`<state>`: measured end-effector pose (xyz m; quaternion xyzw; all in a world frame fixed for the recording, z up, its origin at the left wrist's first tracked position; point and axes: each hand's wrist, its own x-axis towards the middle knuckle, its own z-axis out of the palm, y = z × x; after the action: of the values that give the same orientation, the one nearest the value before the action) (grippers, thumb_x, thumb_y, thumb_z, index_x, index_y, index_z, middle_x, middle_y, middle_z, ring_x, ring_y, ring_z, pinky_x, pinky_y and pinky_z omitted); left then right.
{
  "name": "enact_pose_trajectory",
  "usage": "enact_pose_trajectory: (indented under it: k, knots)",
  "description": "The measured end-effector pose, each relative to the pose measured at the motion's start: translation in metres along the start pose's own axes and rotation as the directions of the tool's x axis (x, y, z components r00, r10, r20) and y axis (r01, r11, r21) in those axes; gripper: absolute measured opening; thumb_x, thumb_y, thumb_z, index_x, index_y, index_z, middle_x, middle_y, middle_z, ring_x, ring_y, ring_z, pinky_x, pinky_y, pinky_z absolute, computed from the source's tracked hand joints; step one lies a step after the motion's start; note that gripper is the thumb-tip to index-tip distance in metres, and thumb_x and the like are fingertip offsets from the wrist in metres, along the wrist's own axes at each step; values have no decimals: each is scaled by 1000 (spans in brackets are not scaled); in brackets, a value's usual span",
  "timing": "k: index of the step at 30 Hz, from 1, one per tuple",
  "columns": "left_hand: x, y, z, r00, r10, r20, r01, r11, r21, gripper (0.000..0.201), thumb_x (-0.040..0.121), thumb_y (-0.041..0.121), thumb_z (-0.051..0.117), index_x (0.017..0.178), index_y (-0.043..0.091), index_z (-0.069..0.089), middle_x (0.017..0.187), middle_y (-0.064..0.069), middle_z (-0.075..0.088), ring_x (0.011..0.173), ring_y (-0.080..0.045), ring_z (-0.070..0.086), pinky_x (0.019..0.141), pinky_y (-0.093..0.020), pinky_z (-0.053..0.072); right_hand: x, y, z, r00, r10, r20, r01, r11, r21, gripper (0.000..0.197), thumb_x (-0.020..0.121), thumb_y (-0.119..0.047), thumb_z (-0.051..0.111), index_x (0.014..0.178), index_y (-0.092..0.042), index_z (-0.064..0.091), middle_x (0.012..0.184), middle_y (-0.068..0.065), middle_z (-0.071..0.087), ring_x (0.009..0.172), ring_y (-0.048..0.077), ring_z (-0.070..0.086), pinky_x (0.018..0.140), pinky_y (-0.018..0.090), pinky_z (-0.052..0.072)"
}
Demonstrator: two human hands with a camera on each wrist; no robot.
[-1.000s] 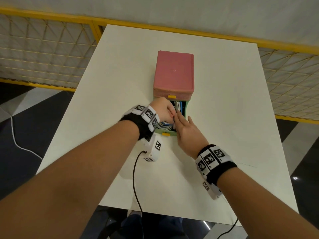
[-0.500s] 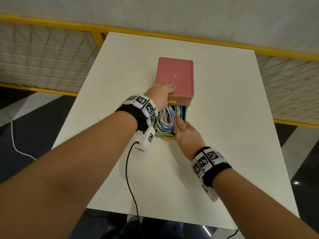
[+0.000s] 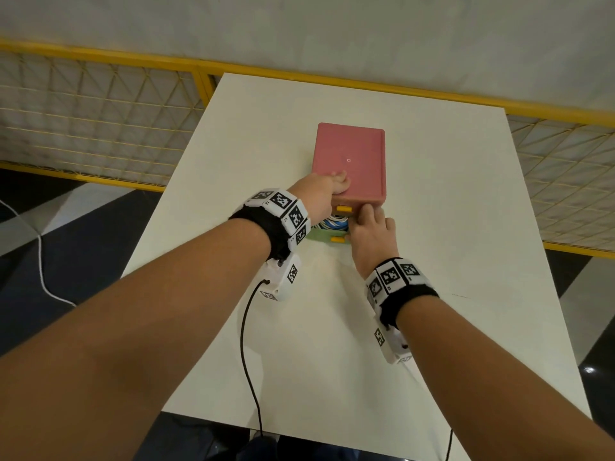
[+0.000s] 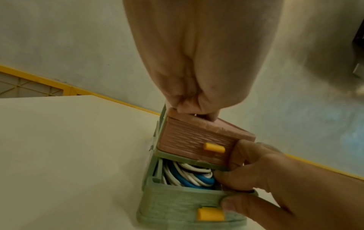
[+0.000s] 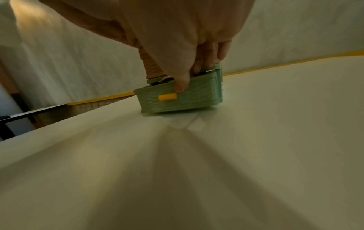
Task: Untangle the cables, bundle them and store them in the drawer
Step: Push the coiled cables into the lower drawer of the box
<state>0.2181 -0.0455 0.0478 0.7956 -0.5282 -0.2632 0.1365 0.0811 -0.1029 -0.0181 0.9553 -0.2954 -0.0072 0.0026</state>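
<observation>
So the left hand [image 3: 324, 194] presses down on the pink box [image 3: 352, 151] at its 7 o'clock corner. The right hand [image 3: 371, 239] pinches the green drawer [image 4: 177, 200] by its front. It sticks out at 6 o'clock, with white and blue cables [image 4: 187, 175] coiled inside.

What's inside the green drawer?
Coiled white and blue cables lie inside the green drawer. The pink drawer above and the right hand gripping its front cover the rest.
</observation>
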Motion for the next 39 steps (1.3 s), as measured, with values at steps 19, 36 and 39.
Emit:
enact_pose_trajectory:
  k: [19, 36, 39]
  knots:
    - [-4, 2, -3, 1000, 8, 15, -9, 1000, 26, 72, 88, -18, 35, 153, 12, 24, 163, -4, 12, 150, -14, 11, 114, -19, 3, -19, -28, -1, 994, -31, 105, 25, 998, 56, 56, 72, -12, 54, 127, -4, 43, 134, 13, 54, 110, 31, 52, 89, 40, 34]
    - [2, 0, -7, 999, -40, 23, 42, 994, -100, 71, 87, -21, 35, 150, 12, 33, 161, -2, 21, 149, -12, 18, 116, -19, 3, 4, 12, 48, 886, 460, 62, -361, 598, 716, 122, 32, -78, 70, 135, -20, 37, 137, 5, 42, 131, 27, 37, 109, 51, 28]
    - [2, 0, -6, 999, -37, 21, 39, 992, -118, 71, 87, -21, 35, 150, 12, 31, 161, -1, 19, 149, -12, 16, 114, -18, 1, 13, 11, 50, 821, 570, 37, -410, 543, 733, 102, 39, -65, 81, 124, -24, 44, 129, 2, 43, 125, 25, 40, 108, 44, 27]
